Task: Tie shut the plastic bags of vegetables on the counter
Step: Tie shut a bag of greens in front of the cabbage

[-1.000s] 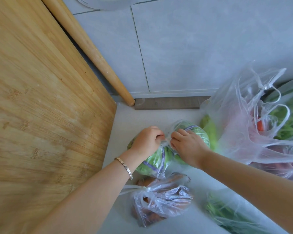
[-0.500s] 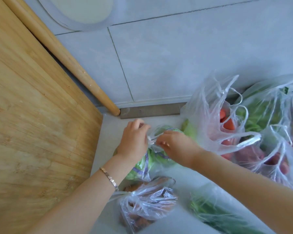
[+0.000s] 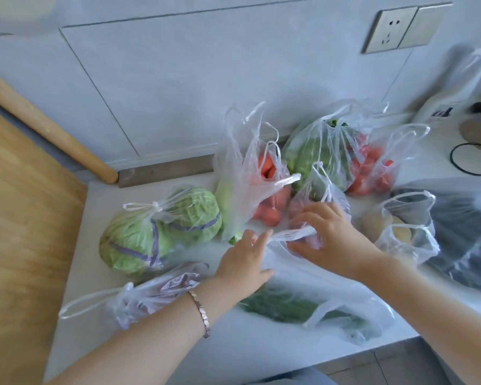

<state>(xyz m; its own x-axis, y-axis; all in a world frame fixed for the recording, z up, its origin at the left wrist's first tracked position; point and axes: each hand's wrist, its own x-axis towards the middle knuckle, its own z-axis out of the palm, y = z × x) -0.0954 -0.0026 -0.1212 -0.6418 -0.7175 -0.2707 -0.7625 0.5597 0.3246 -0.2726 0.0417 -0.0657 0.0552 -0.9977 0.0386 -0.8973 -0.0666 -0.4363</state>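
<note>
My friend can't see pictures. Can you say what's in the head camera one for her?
The left hand and right hand meet at a loose white bag handle on a counter crowded with plastic vegetable bags. A bag of cabbages at the left is tied; a bag of orange vegetables behind stands open.

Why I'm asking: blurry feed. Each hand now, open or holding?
Left hand: open, fingertips at the bag handle.
Right hand: over that handle; grip cannot be told.
</note>
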